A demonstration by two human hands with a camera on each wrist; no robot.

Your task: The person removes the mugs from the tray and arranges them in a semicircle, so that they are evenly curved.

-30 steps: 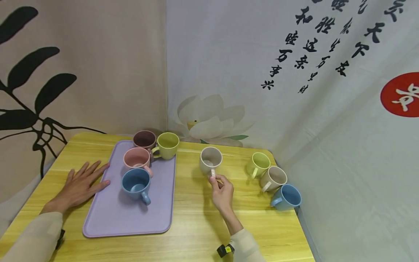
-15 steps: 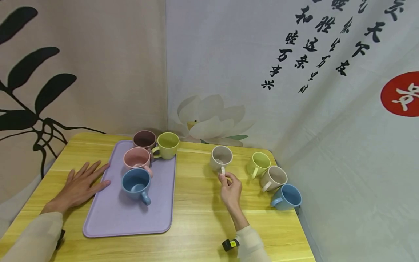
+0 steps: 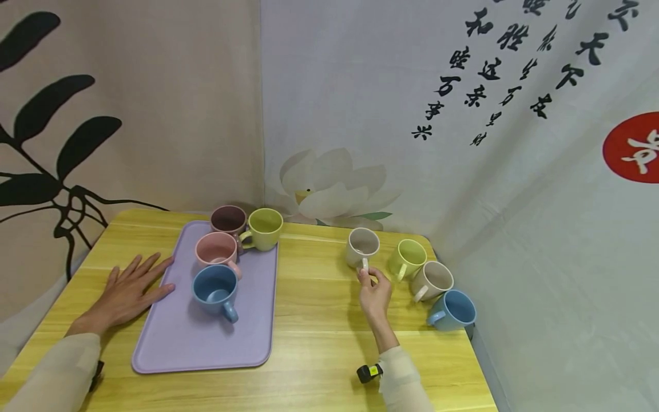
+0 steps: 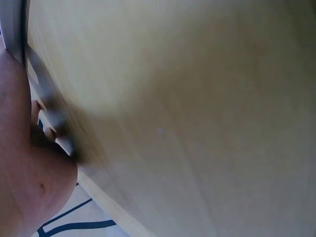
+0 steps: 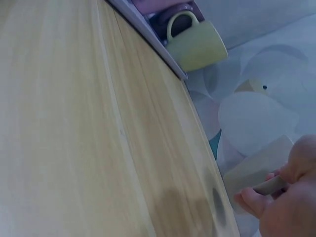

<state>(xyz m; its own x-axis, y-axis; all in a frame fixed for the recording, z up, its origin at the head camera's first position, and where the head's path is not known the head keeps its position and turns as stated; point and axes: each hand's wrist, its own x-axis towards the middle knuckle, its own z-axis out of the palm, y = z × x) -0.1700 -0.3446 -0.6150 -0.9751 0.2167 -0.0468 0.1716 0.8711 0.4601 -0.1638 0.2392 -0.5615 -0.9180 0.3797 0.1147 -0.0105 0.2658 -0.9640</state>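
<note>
My right hand (image 3: 375,293) pinches the handle of a greyish-white mug (image 3: 362,246) near the table's back edge. In the right wrist view a gap and a shadow show between this mug (image 5: 256,168) and the tabletop. To its right stand a light green mug (image 3: 408,257), a beige mug (image 3: 433,278) and a blue mug (image 3: 454,310). My left hand (image 3: 123,294) lies flat with spread fingers, its fingertips touching the left rim of a lilac tray (image 3: 206,349). On that tray are a dark purple mug (image 3: 228,219), a pink mug (image 3: 215,249), a blue mug (image 3: 214,288) and a yellow-green mug (image 3: 265,229).
The wooden table (image 3: 319,343) ends at a fabric backdrop (image 3: 329,86) behind and on the right. The blue mug on the right sits close to the table's right edge. The tray's mugs cluster toward its back half.
My right hand has carried the greyish-white mug to the right, from nearer the tray toward the light green mug. My left hand and the tray have stayed in place.
</note>
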